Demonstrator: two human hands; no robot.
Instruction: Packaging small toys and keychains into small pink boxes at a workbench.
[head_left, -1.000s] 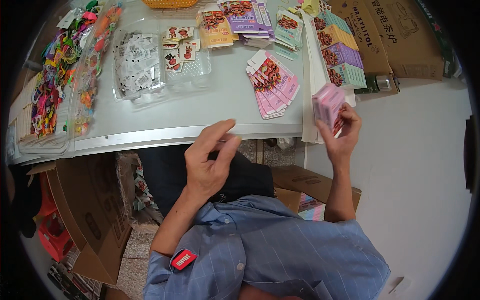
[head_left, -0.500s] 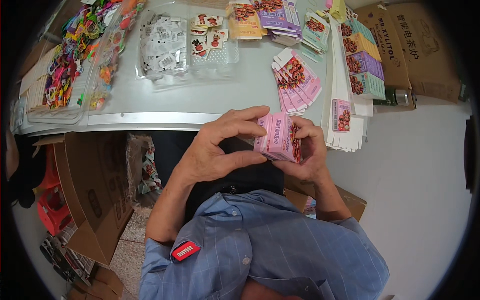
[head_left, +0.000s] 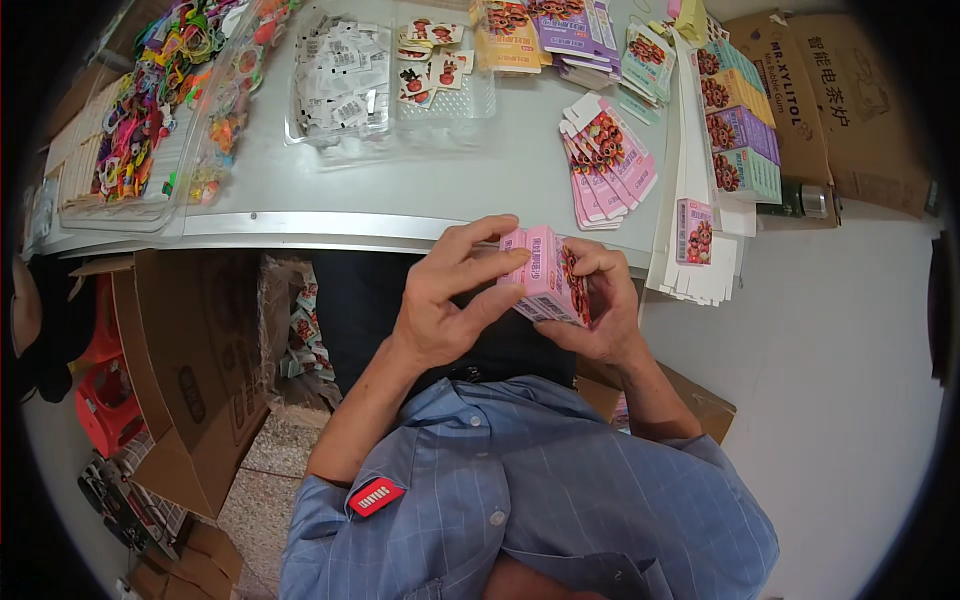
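Pink printed small boxes (head_left: 545, 268), pressed together face to face, are held in front of my body just off the table's front edge. My left hand (head_left: 448, 292) is closed on their left end, fingers on top and thumb at the near side. Around their right end, my right hand (head_left: 612, 312) is closed, thumb below and fingers behind. The boxes' red-figured faces turn right, partly covered by my right fingers. Beyond them on the table lies a fanned pile of pink flat cartons (head_left: 612, 165).
A single pink box (head_left: 694, 232) lies on white card strips (head_left: 690, 282) at the table's right, near a row of coloured boxes (head_left: 742, 150). Left stand a tray of white sachets (head_left: 345, 85) and colourful trinkets (head_left: 150, 110). Open cardboard cartons (head_left: 205, 380) sit below.
The pink boxes have tilted, so more of their near side shows. My left fingers and thumb have shifted along their left end. The whole view has moved slightly.
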